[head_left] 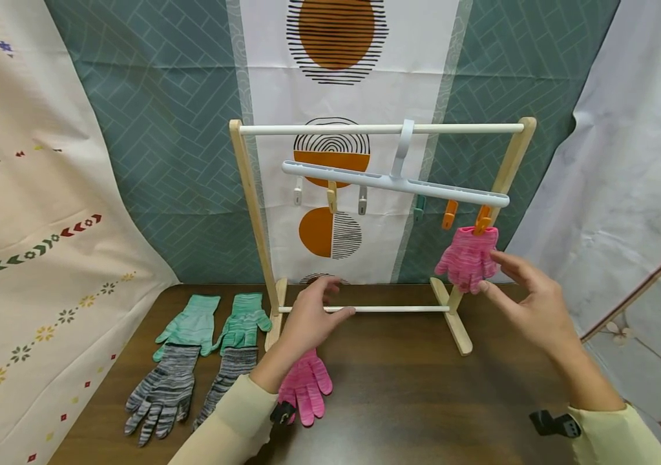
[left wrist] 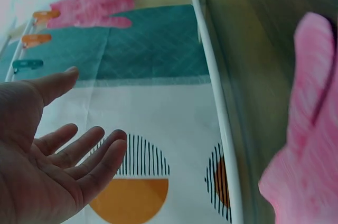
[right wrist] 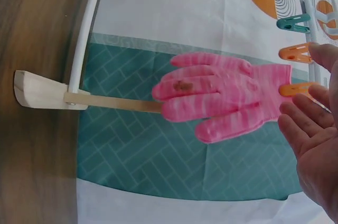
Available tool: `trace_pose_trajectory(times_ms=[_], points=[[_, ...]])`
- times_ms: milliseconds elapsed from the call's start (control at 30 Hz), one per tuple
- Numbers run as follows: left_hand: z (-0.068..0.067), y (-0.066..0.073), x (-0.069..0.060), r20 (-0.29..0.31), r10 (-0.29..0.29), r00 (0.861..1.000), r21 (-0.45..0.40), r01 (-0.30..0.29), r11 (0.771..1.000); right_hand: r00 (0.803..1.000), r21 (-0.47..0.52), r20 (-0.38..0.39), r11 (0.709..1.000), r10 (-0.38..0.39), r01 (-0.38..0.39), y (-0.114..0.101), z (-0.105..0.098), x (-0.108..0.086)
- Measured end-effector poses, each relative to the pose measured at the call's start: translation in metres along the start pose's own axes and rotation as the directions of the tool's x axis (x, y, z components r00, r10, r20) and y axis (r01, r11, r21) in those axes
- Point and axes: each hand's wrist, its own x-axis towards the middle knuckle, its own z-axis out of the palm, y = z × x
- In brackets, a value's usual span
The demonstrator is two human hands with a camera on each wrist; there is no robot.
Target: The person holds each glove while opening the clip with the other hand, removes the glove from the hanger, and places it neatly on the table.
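A pink glove [head_left: 470, 258] hangs fingers-down from an orange clip [head_left: 483, 219] at the right end of a pale blue-grey hanger [head_left: 353, 177]. My right hand [head_left: 534, 307] is beside this glove, thumb and fingers spread apart; whether the fingertips touch it I cannot tell. In the right wrist view, the fingers lie close to the orange clip [right wrist: 297, 89], gripping nothing. My left hand [head_left: 309, 320] hovers near the rack's lower bar with loosely bent fingers and an empty palm. Under the left forearm a second pink glove [head_left: 307, 387] lies on the table, partly hidden.
The hanger hooks over the white top bar [head_left: 330, 130] of a wooden-sided rack and tilts down rightward. Other clips hang along it, among them a teal clip [head_left: 419, 208] and a yellow clip [head_left: 332, 197]. Green gloves [head_left: 190, 320] and grey striped gloves [head_left: 167, 387] lie at left on the table.
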Motion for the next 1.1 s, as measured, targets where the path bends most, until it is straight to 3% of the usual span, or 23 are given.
trace_pose_trajectory(times_ms=[333,667,1100], points=[[0.025,0.025,0.022,0.014,0.078,0.997,-0.065,-0.077,0.995,0.997,-0.001,-0.065,0.999,0.037,-0.038,0.001,-0.005,0.010],[0.048,0.050,0.047,0.007,0.163,0.987,-0.149,-0.160,0.976,0.996,-0.029,-0.077,0.998,0.053,-0.055,0.000,-0.008,0.019],[0.080,0.087,0.085,0.058,0.197,0.979,-0.171,-0.185,0.968,0.989,-0.040,-0.057,0.990,0.136,-0.139,0.000,-0.012,0.031]])
